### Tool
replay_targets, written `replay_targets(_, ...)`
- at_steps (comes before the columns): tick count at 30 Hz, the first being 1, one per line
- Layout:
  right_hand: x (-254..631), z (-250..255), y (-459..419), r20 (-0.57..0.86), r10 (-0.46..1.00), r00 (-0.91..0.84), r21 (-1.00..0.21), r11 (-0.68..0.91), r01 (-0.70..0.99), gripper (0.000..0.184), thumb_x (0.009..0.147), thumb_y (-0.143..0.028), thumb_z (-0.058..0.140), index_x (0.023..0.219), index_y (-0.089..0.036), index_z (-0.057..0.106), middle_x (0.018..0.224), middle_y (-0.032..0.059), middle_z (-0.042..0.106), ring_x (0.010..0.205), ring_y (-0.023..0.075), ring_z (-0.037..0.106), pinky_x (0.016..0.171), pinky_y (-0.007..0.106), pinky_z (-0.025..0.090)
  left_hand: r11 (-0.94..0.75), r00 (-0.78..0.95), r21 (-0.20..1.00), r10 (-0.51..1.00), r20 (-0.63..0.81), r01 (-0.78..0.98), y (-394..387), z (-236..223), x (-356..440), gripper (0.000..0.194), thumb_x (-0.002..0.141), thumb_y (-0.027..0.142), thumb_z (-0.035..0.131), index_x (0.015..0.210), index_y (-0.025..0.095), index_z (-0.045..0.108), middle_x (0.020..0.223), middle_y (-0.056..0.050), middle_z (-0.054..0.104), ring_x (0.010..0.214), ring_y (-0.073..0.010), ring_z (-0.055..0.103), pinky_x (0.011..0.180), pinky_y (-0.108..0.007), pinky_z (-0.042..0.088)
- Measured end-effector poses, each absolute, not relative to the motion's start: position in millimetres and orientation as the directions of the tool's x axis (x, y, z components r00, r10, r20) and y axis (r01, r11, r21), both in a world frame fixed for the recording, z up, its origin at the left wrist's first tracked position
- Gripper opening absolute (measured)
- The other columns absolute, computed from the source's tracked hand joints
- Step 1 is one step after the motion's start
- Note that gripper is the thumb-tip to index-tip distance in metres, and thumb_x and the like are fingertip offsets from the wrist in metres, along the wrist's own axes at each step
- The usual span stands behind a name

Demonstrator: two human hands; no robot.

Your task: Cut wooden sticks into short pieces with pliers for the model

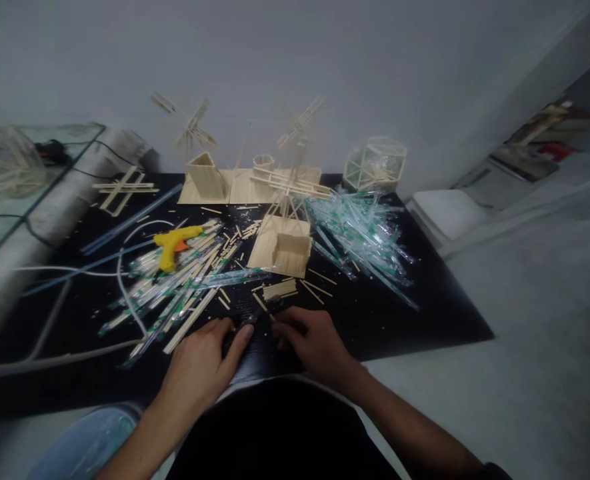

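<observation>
Pinching a thin stick by its near end, the right hand sits low over the black surface; left hand has its grip closed on a dark tool. Stick might skew or slip if that pinch loosens. It looks pale, straight, slender, slanting just beside a slat panel

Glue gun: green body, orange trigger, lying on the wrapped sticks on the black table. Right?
Not quite. The head view shows the glue gun with a yellow body, not green. It does have an orange trigger and lies on the wrapped sticks on the black table.
</observation>
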State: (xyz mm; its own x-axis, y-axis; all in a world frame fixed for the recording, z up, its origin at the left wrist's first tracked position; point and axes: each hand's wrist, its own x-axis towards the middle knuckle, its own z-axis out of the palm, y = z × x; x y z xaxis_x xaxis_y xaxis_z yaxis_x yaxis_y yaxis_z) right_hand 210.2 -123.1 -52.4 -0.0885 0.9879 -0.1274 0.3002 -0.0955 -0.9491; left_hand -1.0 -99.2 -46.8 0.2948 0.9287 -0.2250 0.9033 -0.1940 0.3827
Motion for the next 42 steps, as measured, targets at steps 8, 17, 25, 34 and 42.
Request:
replay_targets(8,206.5,-58.0,-123.3,-0.124,0.988,-0.087,-0.948,-0.093,0.303,0.016,0.091,-0.021,0.065,0.08,-0.017,0.074,0.063,-0.0021,0.069,0.058,0.0113,0.062,0.063,0.021,0.047,-0.197,0.264,0.265,0.934,-0.243,0.944,-98.5,-52.1,-0.5,0.06,0.099,0.062,0.024,0.086,0.021,0.066,0.089,-0.01,0.072,0.084,-0.0285,0.071,0.072,-0.036,0.044)
replay_targets(17,206.6,-63.2,-117.6,-0.15,0.984,-0.091,-0.97,-0.129,0.204,0.018,0.094,-0.03,0.062,0.089,-0.017,0.074,0.078,0.0025,0.076,0.069,0.0153,0.069,0.071,0.027,0.053,-0.068,0.233,0.527,0.939,-0.252,0.847,-90.6,-50.2,-9.1,0.065,0.098,0.066,0.026,0.072,0.022,0.066,0.071,-0.006,0.071,0.071,-0.0249,0.066,0.068,-0.033,0.043)
replay_targets(25,207.4,-66.7,-117.0,-0.175,0.979,-0.101,-0.985,-0.172,0.031,0.017,0.094,-0.033,0.06,0.099,-0.017,0.064,0.086,0.0062,0.079,0.071,0.0159,0.069,0.07,0.028,0.053,0.012,0.225,0.783,0.955,-0.193,0.622,-93.6,-69.7,-21.2,0.058,0.099,0.061,0.034,0.064,0.02,0.056,0.054,0.003,0.052,0.054,-0.0152,0.047,0.053,-0.027,0.034)
replay_targets(34,223.9,-67.0,-98.4,-0.057,0.995,-0.079,-0.947,-0.028,0.321,0.03,0.095,-0.024,0.059,0.125,-0.02,0.059,0.091,0.0043,0.077,0.076,0.0177,0.073,0.077,0.031,0.057,0.093,0.18,0.902,0.966,-0.184,0.422,-85.6,-87.2,-17.9,0.051,0.092,0.063,0.05,0.07,0.018,0.058,0.058,0.003,0.049,0.053,-0.0114,0.043,0.048,-0.022,0.032)
replay_targets(42,217.5,-42.5,-48.9,-0.067,0.983,-0.17,-0.243,0.149,0.958,0.041,0.095,-0.002,0.038,0.133,-0.012,0.051,0.105,0.0159,0.073,0.096,0.0265,0.073,0.08,0.034,0.054,0.167,0.117,0.942,0.971,-0.209,0.292,-82.5,-85.4,-11.7,0.053,0.09,0.064,0.051,0.067,0.017,0.058,0.051,0.004,0.044,0.044,-0.0088,0.038,0.041,-0.021,0.026)
